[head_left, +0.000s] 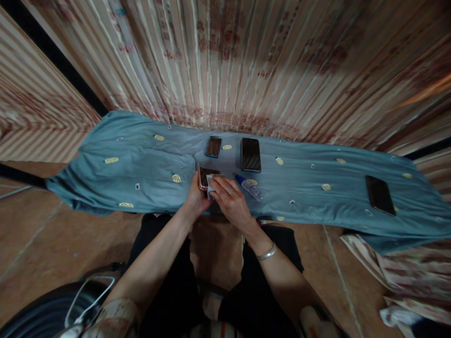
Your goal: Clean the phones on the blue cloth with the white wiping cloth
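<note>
Dark, glossy rectangular phone with rose-gold rim (207, 172): I see the left hand (196, 199) clamped round it, the right hand (231, 199) pressing pale cloth (210, 184) there, by the teal-draped tabletop's (151, 162) near edge; patterned fabric stretches leftward.

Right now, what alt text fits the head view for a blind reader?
A person's left hand holds a phone while the right hand holds a wipe against it. On the blue cover in front lie two more phones, a blue-capped bottle and a pixelated dark item.
</note>
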Motion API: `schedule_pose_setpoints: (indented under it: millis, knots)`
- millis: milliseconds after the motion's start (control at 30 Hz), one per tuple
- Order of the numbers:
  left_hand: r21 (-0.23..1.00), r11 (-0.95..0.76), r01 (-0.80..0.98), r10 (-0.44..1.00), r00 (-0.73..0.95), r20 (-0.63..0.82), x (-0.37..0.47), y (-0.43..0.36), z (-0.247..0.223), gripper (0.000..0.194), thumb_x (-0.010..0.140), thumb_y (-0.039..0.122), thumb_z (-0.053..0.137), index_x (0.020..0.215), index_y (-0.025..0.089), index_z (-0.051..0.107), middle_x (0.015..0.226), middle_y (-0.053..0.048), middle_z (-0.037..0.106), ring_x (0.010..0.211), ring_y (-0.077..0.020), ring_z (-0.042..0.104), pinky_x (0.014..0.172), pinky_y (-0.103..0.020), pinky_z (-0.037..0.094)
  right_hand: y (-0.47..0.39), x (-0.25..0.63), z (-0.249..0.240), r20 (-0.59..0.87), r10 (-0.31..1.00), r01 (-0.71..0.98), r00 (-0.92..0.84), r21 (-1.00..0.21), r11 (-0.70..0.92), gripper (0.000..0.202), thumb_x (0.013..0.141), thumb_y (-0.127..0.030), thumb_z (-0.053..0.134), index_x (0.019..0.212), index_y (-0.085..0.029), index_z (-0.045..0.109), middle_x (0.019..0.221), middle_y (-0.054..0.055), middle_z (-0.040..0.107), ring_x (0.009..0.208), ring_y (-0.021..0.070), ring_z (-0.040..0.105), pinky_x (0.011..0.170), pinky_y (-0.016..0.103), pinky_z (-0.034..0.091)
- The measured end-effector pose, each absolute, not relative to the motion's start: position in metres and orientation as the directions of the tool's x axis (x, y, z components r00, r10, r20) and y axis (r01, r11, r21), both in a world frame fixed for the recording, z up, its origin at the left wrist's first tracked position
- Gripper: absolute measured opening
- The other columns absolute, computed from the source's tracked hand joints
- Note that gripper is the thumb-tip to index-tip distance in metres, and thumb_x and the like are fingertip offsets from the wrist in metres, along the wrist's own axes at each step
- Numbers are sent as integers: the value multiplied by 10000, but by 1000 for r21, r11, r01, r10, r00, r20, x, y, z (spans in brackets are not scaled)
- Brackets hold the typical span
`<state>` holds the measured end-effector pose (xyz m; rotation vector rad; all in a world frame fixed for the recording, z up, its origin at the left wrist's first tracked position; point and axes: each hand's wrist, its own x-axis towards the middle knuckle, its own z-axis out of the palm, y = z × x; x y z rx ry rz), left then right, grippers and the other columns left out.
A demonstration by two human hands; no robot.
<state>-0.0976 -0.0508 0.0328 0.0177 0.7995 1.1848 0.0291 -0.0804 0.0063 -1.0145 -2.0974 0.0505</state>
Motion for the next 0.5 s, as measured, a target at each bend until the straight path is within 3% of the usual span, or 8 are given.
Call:
schedule_pose_setpoints:
  millis: [233,500]
  knots:
    - [407,409,-817,797,102,-595,-102,-51,49,497,1020,426,328,893,132,707,698,-70,711,603,-186,647,577,-280,519,-75,44,5,615,721,629,-319,-432,647,338,1022,-276,546,1328,-209,672,1281,107,722,1181,243,655,1059,431,539]
    - [459,390,-798,830,90,-550,-106,-53,45,472,989,429,392,1089,99,714,811,-102,754,758,-219,702,782,-339,574,-78,42,-3,576,792,519,-203,-623,586,371,1017,-257,531,1370,-265,642,1294,84,724,1204,229,672,1050,423,539]
